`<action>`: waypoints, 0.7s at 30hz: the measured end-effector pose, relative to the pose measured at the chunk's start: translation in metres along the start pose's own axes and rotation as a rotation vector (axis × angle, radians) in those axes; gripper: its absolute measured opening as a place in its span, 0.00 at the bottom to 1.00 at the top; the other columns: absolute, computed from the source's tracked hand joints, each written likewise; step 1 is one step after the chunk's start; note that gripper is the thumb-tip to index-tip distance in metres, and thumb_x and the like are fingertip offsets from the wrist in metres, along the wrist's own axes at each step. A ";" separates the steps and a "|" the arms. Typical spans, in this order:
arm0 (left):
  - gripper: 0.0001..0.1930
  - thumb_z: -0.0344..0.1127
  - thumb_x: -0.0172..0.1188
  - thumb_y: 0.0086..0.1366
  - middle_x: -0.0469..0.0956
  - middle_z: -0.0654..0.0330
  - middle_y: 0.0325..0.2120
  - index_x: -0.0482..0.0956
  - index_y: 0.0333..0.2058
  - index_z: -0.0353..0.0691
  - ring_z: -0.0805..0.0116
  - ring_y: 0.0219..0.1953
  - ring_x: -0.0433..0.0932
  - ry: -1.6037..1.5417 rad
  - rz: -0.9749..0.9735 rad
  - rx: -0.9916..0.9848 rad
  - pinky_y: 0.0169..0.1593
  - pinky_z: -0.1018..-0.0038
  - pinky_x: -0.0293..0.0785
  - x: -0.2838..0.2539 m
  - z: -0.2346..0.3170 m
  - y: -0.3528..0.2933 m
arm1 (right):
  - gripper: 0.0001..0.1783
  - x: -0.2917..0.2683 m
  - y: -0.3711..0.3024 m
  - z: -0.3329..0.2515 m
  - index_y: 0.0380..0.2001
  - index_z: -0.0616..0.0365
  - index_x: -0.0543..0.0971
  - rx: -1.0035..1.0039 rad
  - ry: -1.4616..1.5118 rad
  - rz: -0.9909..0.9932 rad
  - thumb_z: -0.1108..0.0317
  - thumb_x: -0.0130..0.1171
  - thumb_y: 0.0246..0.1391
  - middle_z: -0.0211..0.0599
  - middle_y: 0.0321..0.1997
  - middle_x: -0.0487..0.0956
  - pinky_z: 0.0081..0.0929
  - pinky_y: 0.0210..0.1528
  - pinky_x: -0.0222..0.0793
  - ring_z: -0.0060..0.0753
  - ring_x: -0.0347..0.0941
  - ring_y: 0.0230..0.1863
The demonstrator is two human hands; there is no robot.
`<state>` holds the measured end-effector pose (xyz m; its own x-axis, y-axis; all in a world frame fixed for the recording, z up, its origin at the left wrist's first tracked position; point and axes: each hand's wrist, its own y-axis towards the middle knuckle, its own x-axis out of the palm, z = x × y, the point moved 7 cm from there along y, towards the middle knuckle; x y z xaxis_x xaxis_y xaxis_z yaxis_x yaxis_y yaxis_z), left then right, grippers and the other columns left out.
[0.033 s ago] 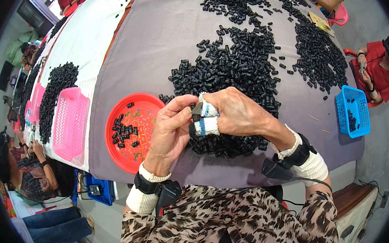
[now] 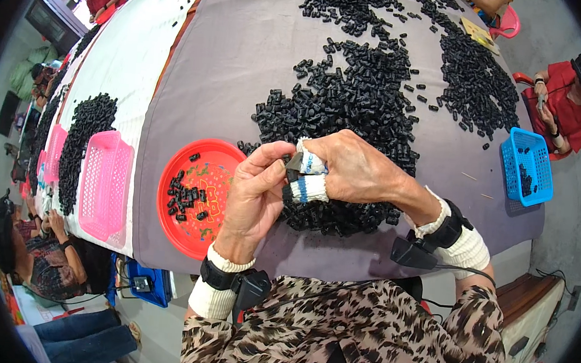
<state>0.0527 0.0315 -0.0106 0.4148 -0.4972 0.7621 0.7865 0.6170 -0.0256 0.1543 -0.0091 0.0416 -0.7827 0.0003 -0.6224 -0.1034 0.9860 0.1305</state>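
Note:
My left hand [image 2: 254,191] is closed, thumb and forefinger pinching a small black part that is mostly hidden by the fingers. Against it presses my right hand [image 2: 358,165], also closed, with white blue-striped cloth bands [image 2: 309,188] round its fingers. Between the two hands shows a small dark grey flat tip [image 2: 295,162]; what the right fingers hold cannot be made out. Behind and beneath them spreads a large pile of short black cylindrical parts [image 2: 351,104]. Left of my left hand lies a round red tray [image 2: 176,166] with several black parts on it.
Pink baskets [image 2: 106,187] stand on the white cloth at left, beside another black heap [image 2: 89,125]. A blue basket [image 2: 528,159] holding a few parts sits at the right edge, near a person in red [image 2: 562,107]. Other people sit around the table.

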 end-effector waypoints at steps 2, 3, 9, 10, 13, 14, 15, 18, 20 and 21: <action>0.12 0.27 0.55 0.59 0.76 0.59 0.36 0.72 0.43 0.33 0.72 0.39 0.75 -0.024 0.016 -0.014 0.44 0.75 0.72 0.002 -0.001 0.000 | 0.17 -0.001 -0.001 0.002 0.22 0.63 0.71 0.041 0.049 0.014 0.61 0.65 0.38 0.37 0.17 0.73 0.29 0.23 0.62 0.29 0.68 0.18; 0.12 0.27 0.55 0.59 0.76 0.59 0.36 0.72 0.43 0.33 0.72 0.39 0.75 -0.023 0.011 -0.012 0.44 0.75 0.72 0.002 0.000 0.002 | 0.17 -0.003 0.000 0.004 0.23 0.63 0.72 0.079 0.096 0.030 0.61 0.65 0.38 0.37 0.18 0.73 0.29 0.24 0.62 0.29 0.68 0.19; 0.13 0.24 0.55 0.57 0.76 0.57 0.35 0.73 0.42 0.33 0.72 0.36 0.76 0.084 0.043 0.021 0.42 0.76 0.73 0.002 0.006 0.002 | 0.18 0.001 0.002 0.005 0.23 0.62 0.71 0.096 0.129 0.111 0.61 0.66 0.37 0.35 0.17 0.71 0.27 0.23 0.61 0.26 0.65 0.19; 0.12 0.23 0.55 0.56 0.76 0.58 0.33 0.73 0.41 0.33 0.72 0.36 0.76 0.088 0.066 0.016 0.41 0.76 0.73 0.001 0.007 0.002 | 0.18 0.003 0.004 0.005 0.23 0.62 0.71 0.094 0.131 0.109 0.61 0.66 0.37 0.35 0.17 0.71 0.27 0.23 0.61 0.26 0.65 0.19; 0.11 0.23 0.55 0.55 0.77 0.58 0.31 0.74 0.39 0.33 0.72 0.35 0.76 0.113 0.151 0.036 0.40 0.78 0.73 -0.011 0.009 -0.001 | 0.19 0.010 0.007 0.013 0.23 0.63 0.71 0.104 0.127 0.090 0.60 0.66 0.38 0.35 0.17 0.70 0.26 0.23 0.61 0.25 0.63 0.19; 0.10 0.24 0.55 0.56 0.77 0.58 0.30 0.75 0.38 0.32 0.72 0.35 0.76 0.135 0.211 0.062 0.39 0.78 0.73 -0.018 0.013 -0.004 | 0.19 0.011 0.009 0.016 0.23 0.63 0.70 0.098 0.134 0.082 0.59 0.66 0.39 0.35 0.17 0.70 0.27 0.24 0.62 0.24 0.64 0.19; 0.09 0.24 0.55 0.56 0.77 0.58 0.29 0.75 0.37 0.32 0.73 0.33 0.76 0.218 0.255 0.060 0.37 0.79 0.72 -0.024 0.019 -0.006 | 0.20 0.010 0.008 0.022 0.23 0.63 0.70 0.103 0.140 0.081 0.59 0.66 0.39 0.34 0.17 0.70 0.27 0.24 0.62 0.23 0.64 0.20; 0.10 0.28 0.58 0.56 0.76 0.62 0.28 0.76 0.37 0.32 0.77 0.30 0.72 0.710 0.427 0.238 0.37 0.81 0.69 -0.063 0.052 -0.025 | 0.17 -0.009 0.004 0.037 0.30 0.62 0.74 0.172 0.078 0.134 0.59 0.63 0.43 0.35 0.20 0.74 0.26 0.27 0.65 0.23 0.68 0.22; 0.09 0.29 0.58 0.57 0.76 0.64 0.28 0.78 0.37 0.34 0.78 0.30 0.71 0.984 0.580 0.322 0.36 0.82 0.67 -0.104 0.078 -0.048 | 0.16 -0.019 0.006 0.044 0.29 0.63 0.74 0.100 0.101 0.209 0.59 0.57 0.47 0.48 0.25 0.76 0.33 0.31 0.69 0.43 0.75 0.26; 0.08 0.30 0.57 0.58 0.76 0.66 0.28 0.78 0.36 0.36 0.79 0.30 0.71 0.965 0.636 0.339 0.35 0.81 0.66 -0.105 0.082 -0.052 | 0.13 -0.027 0.000 0.052 0.28 0.63 0.73 0.186 0.104 0.228 0.63 0.54 0.47 0.47 0.24 0.76 0.33 0.28 0.68 0.41 0.73 0.23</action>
<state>-0.0688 0.1015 -0.0360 0.9698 -0.2080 -0.1273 0.2169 0.9743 0.0605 0.2074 -0.0007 0.0187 -0.8323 0.2177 -0.5098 0.1889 0.9760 0.1084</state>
